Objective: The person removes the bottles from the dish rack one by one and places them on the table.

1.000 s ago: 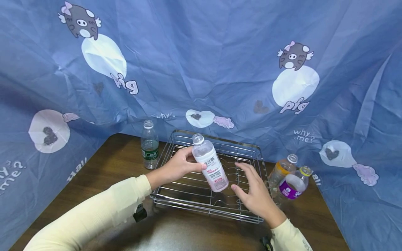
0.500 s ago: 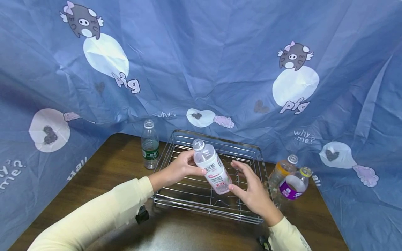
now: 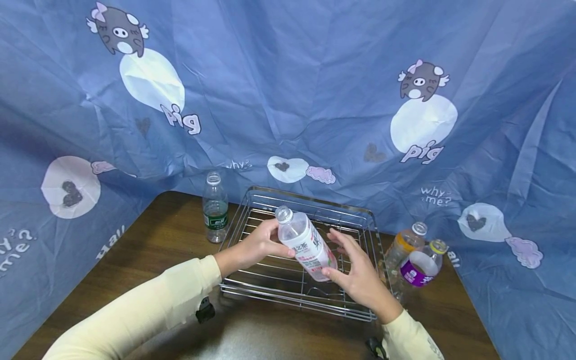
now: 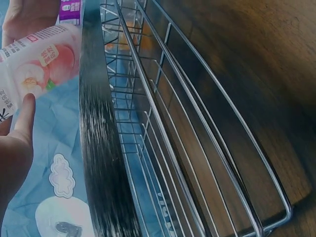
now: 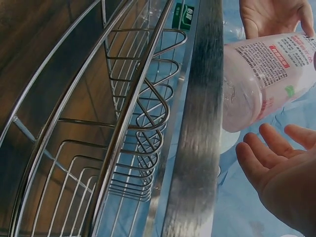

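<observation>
A capless clear plastic bottle [image 3: 310,250] with a white and pink label leans over the wire rack, its neck toward the upper left. My left hand [image 3: 256,245] grips it near the shoulder, thumb on the near side; in the left wrist view a finger lies along the peach picture on the label. At the bottle's base, my right hand [image 3: 360,275] has its thumb tip right at the lower edge and its fingers spread apart. The right wrist view shows those fingers [image 5: 269,153] loosely bent beside the base. Below is the metal wire rack [image 3: 270,287].
Left of the rack stands a clear bottle with a green label [image 3: 216,210]. To the right are an orange-labelled bottle [image 3: 407,242] and a purple-labelled bottle [image 3: 420,265]. A blue printed curtain [image 3: 288,100] hangs behind the wooden table [image 3: 252,335].
The bottle has turned in the left hand, leaning further, its base lower and to the right. The right thumb has come in to the base.
</observation>
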Tool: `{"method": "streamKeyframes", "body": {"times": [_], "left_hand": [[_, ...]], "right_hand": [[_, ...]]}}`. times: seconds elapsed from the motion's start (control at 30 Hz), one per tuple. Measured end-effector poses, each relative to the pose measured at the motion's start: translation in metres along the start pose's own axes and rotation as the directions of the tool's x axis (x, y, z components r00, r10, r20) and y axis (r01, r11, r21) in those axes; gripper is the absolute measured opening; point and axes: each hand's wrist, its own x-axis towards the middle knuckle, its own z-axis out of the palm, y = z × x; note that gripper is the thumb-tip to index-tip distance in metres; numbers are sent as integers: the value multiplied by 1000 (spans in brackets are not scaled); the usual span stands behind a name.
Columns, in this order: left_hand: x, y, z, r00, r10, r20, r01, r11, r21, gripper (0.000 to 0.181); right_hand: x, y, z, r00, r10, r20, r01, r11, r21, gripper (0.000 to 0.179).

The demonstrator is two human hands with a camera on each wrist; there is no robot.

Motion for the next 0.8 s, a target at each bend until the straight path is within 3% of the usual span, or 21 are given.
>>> {"method": "streamKeyframes", "body": {"times": [0.3, 0.53, 0.8], "left_hand": [[1, -1, 3, 999, 22, 42, -20, 999, -29, 59], [0, 0, 5, 998, 1, 56, 1, 1000, -25, 60], [0, -4, 7, 997, -15, 74, 19, 998, -53, 58]], "right_hand": [[1, -2, 1, 1000, 18, 15, -18, 1000, -3, 88], [2, -5, 1, 1000, -7, 21, 7, 1000, -24, 91], [2, -11, 2, 999, 16, 39, -14, 998, -68, 93]]}}
